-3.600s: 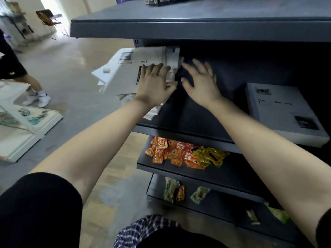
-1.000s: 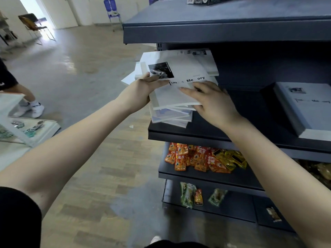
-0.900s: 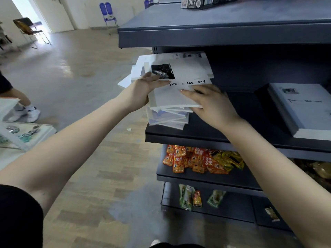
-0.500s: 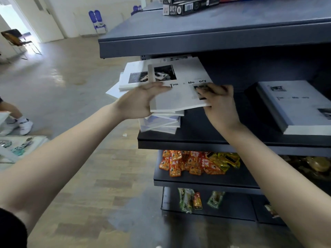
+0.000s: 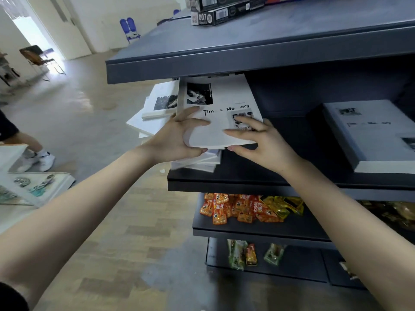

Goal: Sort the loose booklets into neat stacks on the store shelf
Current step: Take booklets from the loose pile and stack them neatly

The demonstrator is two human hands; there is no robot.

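Booklet (image 5: pixel 226 97) atop pile (image 5: pixel 197 162) — left hand (image 5: pixel 173 140), right hand (image 5: pixel 262 142) gripping.

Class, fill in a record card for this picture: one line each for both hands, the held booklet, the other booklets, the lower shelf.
left hand: grips the near left corner of the top booklet, thumb on top
right hand: pinches its near edge, fingers on the cover, thumb beneath
top booklet: white, over the loose pile
loose pile: booklets, fanned askew at the left end of the shelf
neat stack: squared, farther right, same shelf, untouched
lower shelf: orange and yellow snack packets
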